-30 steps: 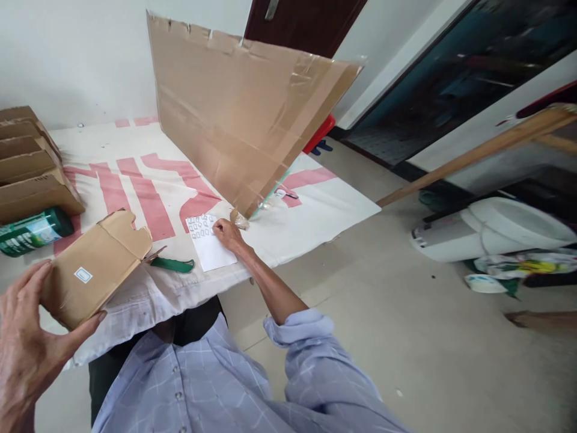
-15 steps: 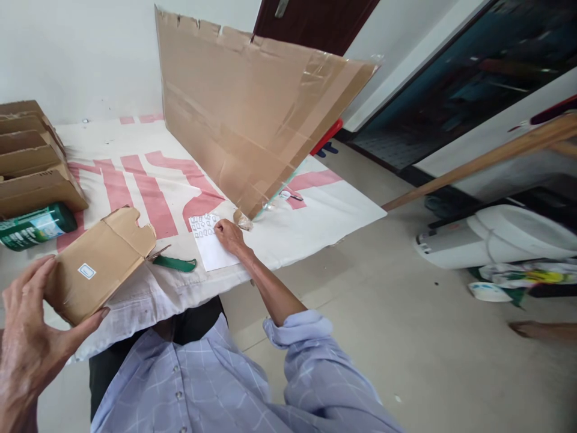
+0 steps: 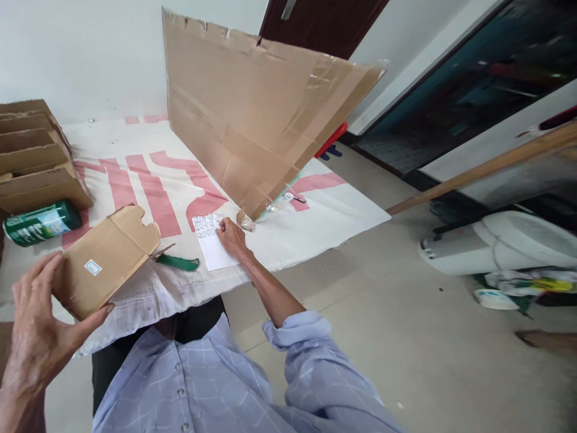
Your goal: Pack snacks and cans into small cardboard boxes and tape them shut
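Observation:
My left hand [image 3: 42, 319] grips a small flat cardboard box [image 3: 119, 246] at its near left end, thumb along the lower edge and fingers at the upper corner. A small white label with a blue border [image 3: 93, 267] is stuck on its face. The box is tilted above the table's front edge. My right hand [image 3: 233, 240] is closed, fingertips pinched together at the right side of a white sheet of small stickers [image 3: 219, 257] lying on the table. Whatever is between those fingertips is hidden. A green-handled tool [image 3: 178, 262] lies between the box and the sheet.
A large cardboard panel [image 3: 261, 114] stands upright across the table [image 3: 342, 216]. Cardboard boxes [image 3: 40, 156] and a green canister [image 3: 42, 222] are at the left. Beyond the right table edge are a wooden pole [image 3: 478, 171] and a white bucket [image 3: 500, 240].
The view has shifted slightly, so the scene sits a little further right. My left hand still holds the box, and my right fingertips stay at the sheet with little movement.

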`<action>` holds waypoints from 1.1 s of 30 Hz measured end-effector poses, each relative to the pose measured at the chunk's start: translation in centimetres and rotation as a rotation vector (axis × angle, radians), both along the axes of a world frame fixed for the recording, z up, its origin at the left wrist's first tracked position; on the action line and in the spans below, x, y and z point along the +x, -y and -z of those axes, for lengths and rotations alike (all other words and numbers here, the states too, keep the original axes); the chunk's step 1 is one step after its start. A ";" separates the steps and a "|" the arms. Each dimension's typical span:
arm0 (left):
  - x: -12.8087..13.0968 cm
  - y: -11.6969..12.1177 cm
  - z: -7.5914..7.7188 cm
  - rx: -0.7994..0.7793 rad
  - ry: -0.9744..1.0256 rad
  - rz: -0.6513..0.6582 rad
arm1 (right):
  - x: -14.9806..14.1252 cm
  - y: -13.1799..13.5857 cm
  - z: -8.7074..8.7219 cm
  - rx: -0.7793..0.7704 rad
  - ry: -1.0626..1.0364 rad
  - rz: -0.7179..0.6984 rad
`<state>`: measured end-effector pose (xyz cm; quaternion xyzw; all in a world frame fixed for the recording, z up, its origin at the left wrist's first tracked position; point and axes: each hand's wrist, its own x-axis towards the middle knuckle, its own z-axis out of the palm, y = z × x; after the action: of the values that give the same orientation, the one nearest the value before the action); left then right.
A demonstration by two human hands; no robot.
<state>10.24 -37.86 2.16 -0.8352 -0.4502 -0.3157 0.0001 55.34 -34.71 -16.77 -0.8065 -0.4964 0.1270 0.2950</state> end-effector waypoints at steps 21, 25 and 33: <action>0.5 1.9 0.5 -0.116 0.004 0.027 | -17.8 3.7 -18.5 0.820 0.122 -0.769; 0.7 2.2 0.6 -0.119 0.026 0.052 | -21.2 3.1 -19.1 0.723 0.300 -0.916; 1.0 2.3 0.9 -0.133 0.037 0.069 | -21.9 2.7 -18.5 0.708 0.460 -0.950</action>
<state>11.24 -40.15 1.29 -0.8424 -0.4411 -0.3003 -0.0747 33.48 -37.40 1.76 -0.3584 -0.8628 -0.1043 0.3409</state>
